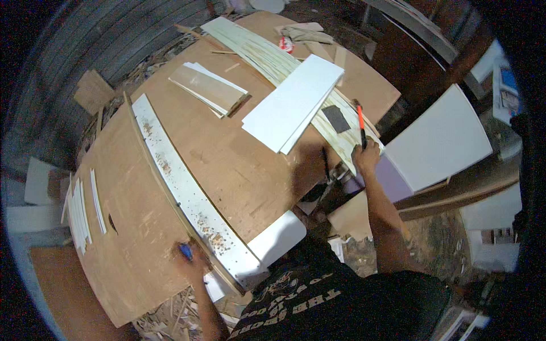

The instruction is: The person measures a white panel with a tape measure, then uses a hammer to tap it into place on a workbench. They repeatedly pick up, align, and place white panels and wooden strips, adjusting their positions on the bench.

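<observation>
My right hand (pixel 367 156) is closed around the black grip of a hammer (pixel 360 118) with an orange-and-black handle, at the right edge of the table. It is over the end of a long pale streaked board (pixel 259 57), near a dark grey rectangular sheet (pixel 336 119). My left hand (pixel 194 257), closed around a small blue object (pixel 185 250) whose kind I cannot make out, is at the near left. Beside it run a thin wooden strip (pixel 165 190) and a long white board (pixel 185 179) scattered with brown crumbs.
White panels (pixel 296 102) lie across the streaked board on the brown tabletop (pixel 250 170). Shorter strips (pixel 207 88) are beyond, and narrow white strips (pixel 78 210) lie at the far left. A large white panel (pixel 443 142) leans at the right. Wood scraps (pixel 176 315) litter the floor.
</observation>
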`<state>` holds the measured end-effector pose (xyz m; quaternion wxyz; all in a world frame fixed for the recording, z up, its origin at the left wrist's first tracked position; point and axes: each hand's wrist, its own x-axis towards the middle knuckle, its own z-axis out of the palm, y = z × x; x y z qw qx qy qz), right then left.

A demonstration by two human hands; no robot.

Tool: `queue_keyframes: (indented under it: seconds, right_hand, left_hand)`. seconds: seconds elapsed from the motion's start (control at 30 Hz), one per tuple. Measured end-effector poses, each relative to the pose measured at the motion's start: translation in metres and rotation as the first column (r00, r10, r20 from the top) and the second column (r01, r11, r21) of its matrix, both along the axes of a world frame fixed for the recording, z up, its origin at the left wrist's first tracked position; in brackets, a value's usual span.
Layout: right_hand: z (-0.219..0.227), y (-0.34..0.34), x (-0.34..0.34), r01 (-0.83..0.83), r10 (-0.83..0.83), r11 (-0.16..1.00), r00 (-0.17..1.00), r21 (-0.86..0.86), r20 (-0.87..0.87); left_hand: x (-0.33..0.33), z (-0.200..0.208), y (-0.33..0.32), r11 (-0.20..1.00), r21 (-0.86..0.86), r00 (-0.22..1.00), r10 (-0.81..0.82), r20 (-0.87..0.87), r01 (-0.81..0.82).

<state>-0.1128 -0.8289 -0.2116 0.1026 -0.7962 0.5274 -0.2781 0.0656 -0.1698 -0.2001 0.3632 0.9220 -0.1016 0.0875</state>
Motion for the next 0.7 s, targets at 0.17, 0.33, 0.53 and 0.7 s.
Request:
queue_keyframes:
  seconds: [0.17, 0.33, 0.53, 0.7]
  right_hand:
    - [-0.05, 0.049, 0.037, -0.387, 0.309, 0.906, 0.882, 0.171, 0.357]
    - [-0.111, 0.098, 0.059, -0.529, 0.512, 0.847, 0.839, -0.056, -0.184]
    - [-0.092, 0.073, 0.084, -0.496, 0.553, 0.821, 0.815, 0.284, -0.175]
    - [-0.047, 0.096, 0.138, -0.689, 0.104, 0.57, 0.601, 0.448, 0.792]
  left_hand:
    - [-0.01, -0.001, -0.238, 0.82, 0.077, 0.819, -0.571, 0.057, 0.567]
    - [0.005, 0.001, -0.37, 0.583, 0.279, 0.619, -0.783, -0.059, 0.763]
    - [0.066, 0.047, -0.404, 0.826, 0.098, 0.799, -0.563, 0.211, 0.555]
    - [0.156, 0.051, -0.452, 0.89, 0.213, 0.911, -0.412, -0.008, 0.404]
